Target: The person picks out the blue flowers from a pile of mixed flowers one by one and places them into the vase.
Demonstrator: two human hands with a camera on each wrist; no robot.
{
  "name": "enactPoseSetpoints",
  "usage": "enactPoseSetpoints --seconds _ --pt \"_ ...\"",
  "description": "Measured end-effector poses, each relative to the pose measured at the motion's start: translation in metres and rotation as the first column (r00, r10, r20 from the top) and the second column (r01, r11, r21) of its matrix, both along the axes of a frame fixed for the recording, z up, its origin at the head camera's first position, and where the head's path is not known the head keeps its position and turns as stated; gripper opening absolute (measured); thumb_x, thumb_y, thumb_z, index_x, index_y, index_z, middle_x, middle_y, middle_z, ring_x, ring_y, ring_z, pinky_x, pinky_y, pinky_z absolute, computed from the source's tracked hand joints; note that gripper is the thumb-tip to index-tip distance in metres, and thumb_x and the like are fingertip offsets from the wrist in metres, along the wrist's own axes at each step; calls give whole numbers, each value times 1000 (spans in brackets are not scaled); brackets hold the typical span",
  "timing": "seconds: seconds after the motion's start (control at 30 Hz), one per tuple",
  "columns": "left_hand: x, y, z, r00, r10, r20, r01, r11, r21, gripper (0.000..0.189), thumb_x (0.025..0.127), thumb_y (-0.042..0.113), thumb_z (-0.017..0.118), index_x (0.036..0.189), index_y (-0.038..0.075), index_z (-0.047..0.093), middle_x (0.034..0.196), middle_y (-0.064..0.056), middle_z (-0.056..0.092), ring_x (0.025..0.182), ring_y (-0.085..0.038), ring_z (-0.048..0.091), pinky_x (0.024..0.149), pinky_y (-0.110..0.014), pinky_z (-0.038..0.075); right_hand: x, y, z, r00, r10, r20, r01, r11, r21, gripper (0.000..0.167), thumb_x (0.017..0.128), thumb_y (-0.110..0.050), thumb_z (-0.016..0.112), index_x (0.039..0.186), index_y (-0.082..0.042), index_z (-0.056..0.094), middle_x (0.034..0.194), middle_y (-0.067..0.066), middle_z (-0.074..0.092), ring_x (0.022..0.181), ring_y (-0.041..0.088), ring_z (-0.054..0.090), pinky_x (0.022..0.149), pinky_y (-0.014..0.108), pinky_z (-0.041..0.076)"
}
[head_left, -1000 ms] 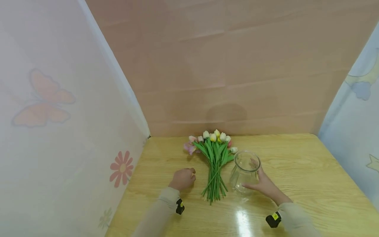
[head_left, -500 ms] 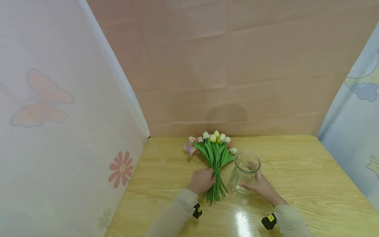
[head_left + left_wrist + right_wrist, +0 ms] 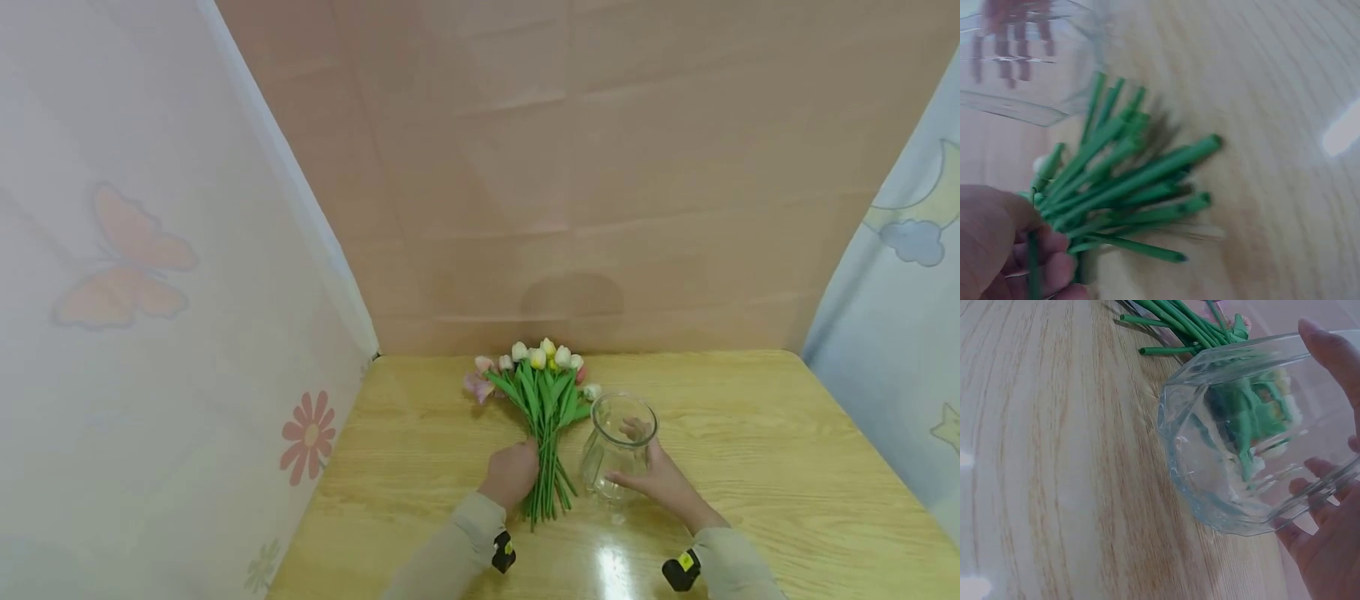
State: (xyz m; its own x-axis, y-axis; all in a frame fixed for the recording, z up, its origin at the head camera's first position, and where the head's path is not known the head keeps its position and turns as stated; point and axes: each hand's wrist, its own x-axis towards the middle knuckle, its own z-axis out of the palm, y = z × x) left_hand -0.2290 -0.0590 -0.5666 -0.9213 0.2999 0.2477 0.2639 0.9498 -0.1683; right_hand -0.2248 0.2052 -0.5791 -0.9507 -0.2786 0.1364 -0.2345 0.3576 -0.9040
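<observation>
A bunch of tulips with white, yellow and pink heads lies on the table, green stems towards the person. The left hand grips the stems at their left side, fingers curled. In the left wrist view, a stem runs through the fingers, and cut stem ends fan out past the thumb. Just right of the bunch stands a clear glass vase with a round rim and a faceted base. The right hand holds it from the right, thumb on the near side and fingertips on the far side, also seen through the glass.
The wooden table extends on both sides of the bunch. A brown sheet hangs behind it. Pale printed curtains close off the left and right sides. Light glares on the front of the table.
The left hand has moved right from beside the bunch and taken hold of the stems. The right hand stays on the vase, its thumb slightly shifted. The head view has tilted up a little.
</observation>
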Motion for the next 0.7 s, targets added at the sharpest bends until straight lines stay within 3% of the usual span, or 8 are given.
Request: enactPoseSetpoints --seconds 0.1,0.17,0.23,0.3,0.37,0.47,0.6,0.7 --pt "2 -1 9 990 1 -140 1 1000 14 13 90 27 68 90 16 61 52 7 51 39 -4 48 33 -23 37 0 0 0 1000 4 1 -4 1000 1 100 79 -25 81 151 -10 14 150 27 27 139 55 16 102 75 15" --pt "2 -2 17 981 0 -193 13 998 63 18 89 29 70 87 15 58 50 7 48 37 -4 45 32 -21 33 0 0 -1 1000 8 -2 -8 1000 -3 100 79 -25 81 151 -8 13 150 27 27 138 55 15 103 74 15" --pt "4 -5 28 983 -2 -185 32 986 162 21 89 30 69 87 15 54 49 7 46 36 -2 42 32 -19 28 0 -1 -2 1000 10 -7 -10 1000 -5 100 79 -24 81 151 -7 13 150 27 27 138 56 15 102 75 14" --pt "7 -11 40 988 -15 -155 58 959 278 17 92 27 67 91 14 56 50 7 48 36 -1 39 33 -17 26 0 -2 -2 1000 10 -13 -10 1000 3 100 79 -24 81 150 -7 14 150 28 27 138 57 16 101 75 15" --pt "8 -19 51 991 -27 -134 79 911 404 12 95 23 63 95 12 58 53 6 50 38 0 36 36 -15 25 0 -3 -3 1000 6 -15 -5 1000 11 99 78 -24 81 150 -7 15 149 28 28 137 58 17 100 76 16" --pt "10 -38 63 988 -8 -155 97 811 577 10 98 19 58 99 9 60 60 4 57 43 1 40 41 -14 31 1 -3 -2 1000 -7 -17 8 999 31 99 78 -25 81 151 -9 16 149 29 29 136 59 19 98 77 17" --pt "7 -74 66 978 102 -183 62 694 717 11 97 15 58 101 5 61 68 0 61 50 -1 47 45 -16 38 2 -2 0 1000 -9 -18 10 999 49 99 79 -25 80 151 -8 15 149 31 28 135 60 19 98 77 18" --pt "3 -103 58 966 207 -154 -16 644 765 9 96 12 60 99 4 61 67 -1 60 48 -3 45 44 -18 38 3 -2 1 1000 -9 -16 10 999 48 99 79 -24 80 151 -7 15 149 31 28 135 59 19 98 77 18"
